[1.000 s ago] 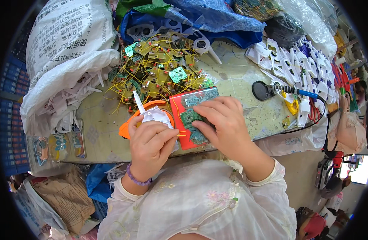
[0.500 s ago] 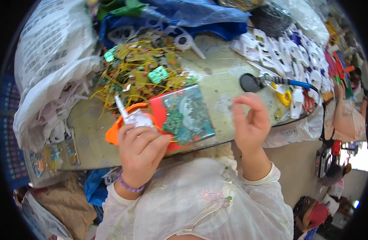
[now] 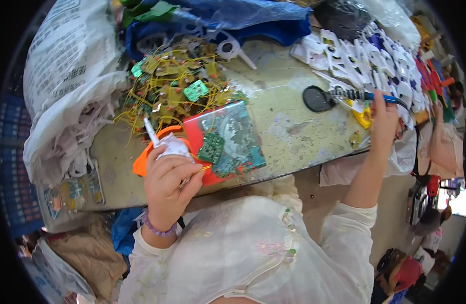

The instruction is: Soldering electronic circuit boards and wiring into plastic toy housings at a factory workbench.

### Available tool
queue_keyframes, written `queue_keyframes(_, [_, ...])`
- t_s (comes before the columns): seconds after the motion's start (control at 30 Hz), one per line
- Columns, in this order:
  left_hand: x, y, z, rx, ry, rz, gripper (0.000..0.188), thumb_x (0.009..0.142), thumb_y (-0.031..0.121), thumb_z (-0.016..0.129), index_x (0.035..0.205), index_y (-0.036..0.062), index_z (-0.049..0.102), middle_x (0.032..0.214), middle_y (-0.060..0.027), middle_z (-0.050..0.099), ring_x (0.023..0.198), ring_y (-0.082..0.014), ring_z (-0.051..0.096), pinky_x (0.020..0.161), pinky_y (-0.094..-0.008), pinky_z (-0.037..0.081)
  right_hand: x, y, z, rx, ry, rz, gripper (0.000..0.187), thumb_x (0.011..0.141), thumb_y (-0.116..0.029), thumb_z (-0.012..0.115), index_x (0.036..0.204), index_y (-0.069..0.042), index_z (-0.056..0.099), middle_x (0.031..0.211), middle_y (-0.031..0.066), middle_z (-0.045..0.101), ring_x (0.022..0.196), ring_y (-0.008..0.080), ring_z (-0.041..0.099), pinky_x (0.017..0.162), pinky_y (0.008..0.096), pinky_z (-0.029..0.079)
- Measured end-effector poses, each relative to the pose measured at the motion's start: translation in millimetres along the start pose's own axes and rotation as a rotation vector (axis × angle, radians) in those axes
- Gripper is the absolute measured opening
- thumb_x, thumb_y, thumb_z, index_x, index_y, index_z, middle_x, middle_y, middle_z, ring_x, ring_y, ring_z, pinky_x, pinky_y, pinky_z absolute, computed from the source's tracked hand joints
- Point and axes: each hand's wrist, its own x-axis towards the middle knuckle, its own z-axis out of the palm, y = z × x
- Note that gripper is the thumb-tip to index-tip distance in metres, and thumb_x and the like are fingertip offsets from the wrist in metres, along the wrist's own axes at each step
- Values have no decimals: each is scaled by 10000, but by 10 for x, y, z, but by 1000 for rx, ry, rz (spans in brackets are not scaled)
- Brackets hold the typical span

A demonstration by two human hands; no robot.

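Observation:
My left hand (image 3: 169,177) is closed around a white plastic part (image 3: 174,146) with a slim stick-like end pointing away from me. Thin yellow-orange wires run from its fingers to a small green circuit board (image 3: 211,148). That board lies on a red-edged flat pad with a clear, stained cover (image 3: 238,139). Beside the white part is an orange curved plastic piece (image 3: 140,166). At the right, the fingers of my right hand (image 3: 382,119) close on the blue handle of a soldering iron (image 3: 370,96). The iron's front end sits in a coil holder by a black round dish (image 3: 318,98).
A heap of circuit boards with yellow wires (image 3: 162,83) covers the back left. White plastic parts (image 3: 375,61) pile up at the back right, near yellow-handled pliers (image 3: 362,117). A large white sack (image 3: 70,66) stands at the left; blue plastic sheeting (image 3: 233,17) lies behind.
My right hand has gone from above the table's front edge rightward and away from me, onto the soldering iron's handle. My left hand keeps hold of the white part, nearly in place.

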Motion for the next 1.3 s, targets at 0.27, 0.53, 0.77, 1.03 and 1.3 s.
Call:
queue_keyframes(0.27, [98, 26, 54, -88, 48, -4, 134, 683, 6, 749, 789, 38, 672, 943, -78, 686, 935, -281, 655, 797, -367, 518, -656, -581, -738, 272, 364, -378, 117, 891, -145, 646, 917, -33, 623, 627, 26, 518, 534, 74, 457, 478, 209, 358])
queue_keyframes(0.53, [76, 16, 57, -124, -91, -128, 99, 729, 16, 725, 815, 19, 677, 1002, -97, 703, 896, -250, 686, 735, -320, 548, -1797, -653, 236, 262, -429, -771, 317, 931, -332, 601, 878, -20, 593, 608, 52, 557, 470, 201, 549, 431, 311, 430])
queue_keyframes(0.77, [72, 31, 46, -137, -105, -148, 89, 755, 14, 709, 840, 7, 684, 1028, -113, 706, 825, -212, 695, 696, -283, 548, -1837, -544, 380, 400, -625, -821, 230, 903, -220, 624, 967, -5, 577, 643, 60, 576, 478, 205, 557, 406, 313, 415])
queue_keyframes(1.03, [69, 29, 54, -166, -86, -174, 94, 759, 10, 706, 852, 1, 693, 1023, -119, 708, 818, -197, 692, 698, -279, 547, -1910, -507, 514, 427, -662, -816, 209, 885, -178, 623, 991, 0, 592, 656, 55, 577, 480, 192, 555, 401, 304, 406])
queue_keyframes(1.3, [78, 58, 54, -160, -90, -185, 97, 765, 7, 704, 862, 1, 693, 1015, -117, 707, 790, -197, 685, 678, -275, 543, -1913, -495, 525, 408, -658, -803, 200, 880, -169, 622, 991, -6, 593, 670, 50, 571, 487, 195, 556, 408, 305, 411])
